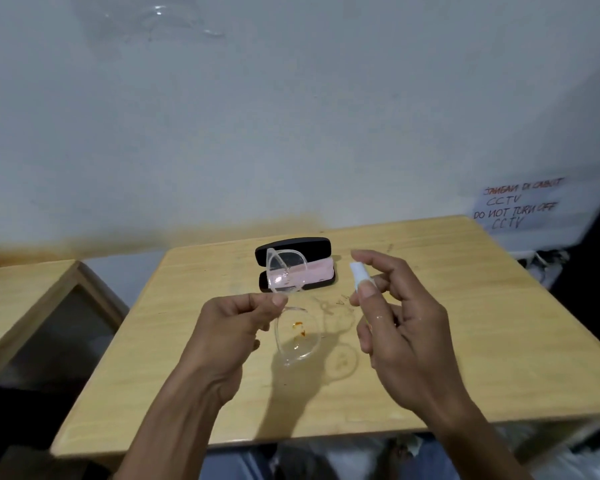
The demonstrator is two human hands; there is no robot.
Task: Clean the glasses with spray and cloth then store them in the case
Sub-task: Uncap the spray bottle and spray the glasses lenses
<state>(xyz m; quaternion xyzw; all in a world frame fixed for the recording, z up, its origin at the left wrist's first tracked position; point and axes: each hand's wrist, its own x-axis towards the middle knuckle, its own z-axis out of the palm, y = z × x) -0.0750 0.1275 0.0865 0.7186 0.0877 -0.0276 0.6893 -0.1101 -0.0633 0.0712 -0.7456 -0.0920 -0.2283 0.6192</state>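
On the wall, a note (520,206): "DO NOT TURN OFF CCTV"

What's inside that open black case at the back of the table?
The case lies open, with something pink, probably the cloth, in its lower half. The glasses held in the left hand cover its left part.

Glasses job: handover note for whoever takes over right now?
Left hand: pinching the clear glasses at the bridge, above the table.
Right hand: holding the small white spray bottle, nozzle toward the lenses.
Case: open behind them, pink cloth inside.
Done: pickup only. The lower lens has orange smudges.
Left: spray, wipe with cloth, put glasses in case, close.
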